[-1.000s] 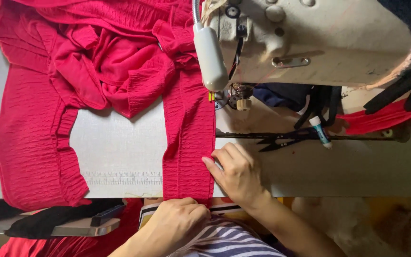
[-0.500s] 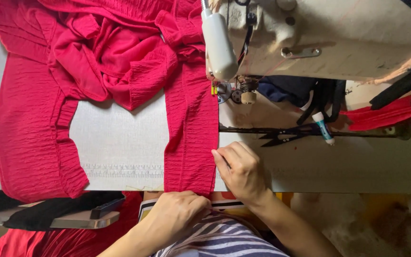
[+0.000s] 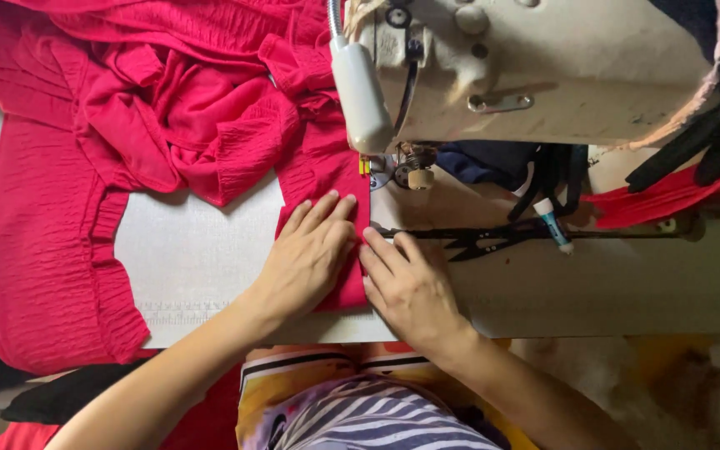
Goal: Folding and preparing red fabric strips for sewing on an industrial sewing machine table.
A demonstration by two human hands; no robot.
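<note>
both hands lie flat on the work, fingers straight and spread, gripping nothing. left hand [image 3: 308, 254] presses palm-down on a narrow strip of the red fabric [image 3: 168, 108], fingertips pointing to 1 o'clock. right hand [image 3: 410, 287] sits just beside it at 3 o'clock, its fingers touching the strip's right edge and pointing to 11 o'clock, the rest of the hand resting on the pale table [image 3: 202, 250].

the strip runs from the hands up toward 12 o'clock, where it reaches the needle area under the head of the cream sewing machine [image 3: 543, 67]. the bulk of the cloth is heaped at 10 to 11 o'clock of the hands, with a wide ribbed panel hanging over the table edge at 9 o'clock.

black thread snips [image 3: 468, 243] lie on the machine bed at 2 o'clock of the right hand, close to its fingertips but apart. a white lamp [image 3: 360, 96] hangs at 12 o'clock.
</note>
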